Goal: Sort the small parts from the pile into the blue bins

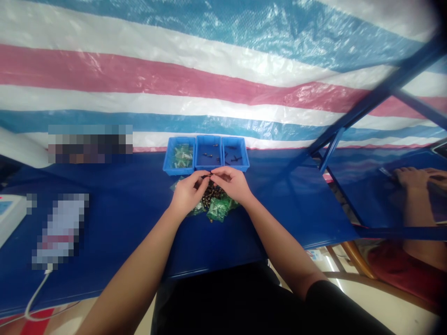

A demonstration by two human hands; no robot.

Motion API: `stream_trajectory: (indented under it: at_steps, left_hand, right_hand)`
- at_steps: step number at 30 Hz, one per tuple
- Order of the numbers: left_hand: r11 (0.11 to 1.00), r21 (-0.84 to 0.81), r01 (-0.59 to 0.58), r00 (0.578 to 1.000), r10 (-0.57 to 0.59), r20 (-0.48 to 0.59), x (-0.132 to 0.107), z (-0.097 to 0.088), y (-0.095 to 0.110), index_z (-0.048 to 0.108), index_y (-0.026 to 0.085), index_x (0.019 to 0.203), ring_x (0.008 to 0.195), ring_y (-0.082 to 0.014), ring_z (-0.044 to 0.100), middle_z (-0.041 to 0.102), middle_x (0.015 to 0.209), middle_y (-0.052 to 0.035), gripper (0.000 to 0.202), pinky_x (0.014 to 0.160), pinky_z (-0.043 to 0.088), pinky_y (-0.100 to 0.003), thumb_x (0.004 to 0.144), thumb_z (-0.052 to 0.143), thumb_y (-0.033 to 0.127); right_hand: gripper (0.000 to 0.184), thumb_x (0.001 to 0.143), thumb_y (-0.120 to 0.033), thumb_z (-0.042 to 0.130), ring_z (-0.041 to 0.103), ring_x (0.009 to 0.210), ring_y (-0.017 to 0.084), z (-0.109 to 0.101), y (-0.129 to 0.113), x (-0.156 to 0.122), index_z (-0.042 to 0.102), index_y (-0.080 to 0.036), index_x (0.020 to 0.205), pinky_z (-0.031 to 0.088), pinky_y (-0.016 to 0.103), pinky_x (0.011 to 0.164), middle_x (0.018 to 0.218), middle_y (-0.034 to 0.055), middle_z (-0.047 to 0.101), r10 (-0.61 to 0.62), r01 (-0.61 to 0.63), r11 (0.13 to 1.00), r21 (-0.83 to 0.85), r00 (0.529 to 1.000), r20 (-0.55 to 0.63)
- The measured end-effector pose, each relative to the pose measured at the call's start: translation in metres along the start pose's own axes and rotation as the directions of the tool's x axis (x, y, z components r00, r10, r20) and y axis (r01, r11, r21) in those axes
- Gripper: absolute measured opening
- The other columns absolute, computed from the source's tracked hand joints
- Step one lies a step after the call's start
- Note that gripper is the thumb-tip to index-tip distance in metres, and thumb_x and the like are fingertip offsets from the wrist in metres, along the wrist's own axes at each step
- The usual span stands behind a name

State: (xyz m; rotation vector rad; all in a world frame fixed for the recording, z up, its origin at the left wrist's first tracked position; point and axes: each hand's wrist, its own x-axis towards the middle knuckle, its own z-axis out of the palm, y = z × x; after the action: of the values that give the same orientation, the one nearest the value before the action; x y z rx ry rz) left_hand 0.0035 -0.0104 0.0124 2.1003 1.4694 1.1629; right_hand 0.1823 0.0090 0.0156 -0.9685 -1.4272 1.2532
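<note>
My left hand (188,190) and my right hand (231,182) meet fingertip to fingertip over the blue table (122,223). Both pinch a small dark part (210,175) held between them; I cannot make out what it is. Under my hands lies a heap of small dark metal pieces (211,193) mixed with green plastic bags (218,209). Just beyond stand three blue bins: the left bin (179,155) holds clear-green bags, the middle bin (208,152) a few small dark parts, the right bin (235,153) a few dark parts.
A striped red, white and blue tarp (209,74) hangs behind the table. A blue metal frame (366,102) slants at the right. Another person's hand (412,179) rests on the neighbouring table. A white device (10,211) and a cable (35,298) lie at the left.
</note>
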Motion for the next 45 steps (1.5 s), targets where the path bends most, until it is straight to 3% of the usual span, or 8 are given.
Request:
stream_trajectory:
  at_steps: [19, 29, 40, 45]
  left_hand:
    - [1.0, 0.031, 0.002, 1.0, -0.002, -0.001, 0.0008, 0.0001, 0.0019, 0.068, 0.021, 0.104, 0.064, -0.0103, 0.063, 0.072, 0.083, -0.0001, 0.025, 0.062, 0.044, -0.02, 0.095, 0.052, 0.038]
    - [1.0, 0.005, -0.023, 1.0, 0.023, -0.014, 0.0005, 0.0017, -0.0014, 0.066, 0.022, 0.11, 0.057, -0.008, 0.055, 0.059, 0.065, 0.0048, 0.025, 0.06, 0.043, -0.02, 0.093, 0.055, 0.036]
    - [0.999, 0.028, 0.018, 1.0, -0.018, 0.008, 0.0007, 0.0002, -0.0001, 0.067, 0.022, 0.107, 0.067, -0.0124, 0.065, 0.072, 0.083, -0.0009, 0.026, 0.062, 0.046, -0.022, 0.095, 0.051, 0.039]
    - [1.0, 0.02, 0.02, 1.0, -0.02, 0.006, 0.0002, 0.0011, 0.0001, 0.065, 0.022, 0.113, 0.06, -0.01, 0.06, 0.067, 0.072, 0.0024, 0.027, 0.06, 0.044, -0.021, 0.094, 0.054, 0.038]
  right_hand:
    - [0.028, 0.078, -0.036, 0.073, 0.069, 0.07, 0.016, 0.0001, -0.0022, -0.0009, 0.072, -0.019, 0.1, 0.058, 0.031, 0.071, 0.087, 0.0051, 0.073, 0.002, -0.003, 0.998, -0.067, 1.0, -0.012]
    - [0.027, 0.08, -0.035, 0.072, 0.069, 0.072, 0.016, -0.0006, 0.0004, 0.0, 0.072, -0.019, 0.101, 0.058, 0.031, 0.072, 0.088, 0.0053, 0.073, 0.009, -0.01, 0.998, -0.068, 1.0, -0.015]
    - [0.03, 0.077, -0.039, 0.074, 0.069, 0.074, 0.016, -0.0003, 0.001, -0.0007, 0.071, -0.019, 0.101, 0.058, 0.032, 0.073, 0.089, 0.0056, 0.074, 0.007, -0.008, 0.998, -0.06, 1.0, -0.011]
    - [0.031, 0.078, -0.041, 0.073, 0.069, 0.074, 0.016, 0.0001, 0.0007, -0.0003, 0.071, -0.019, 0.1, 0.059, 0.032, 0.074, 0.089, 0.0055, 0.074, 0.026, -0.027, 0.999, -0.043, 0.999, -0.027]
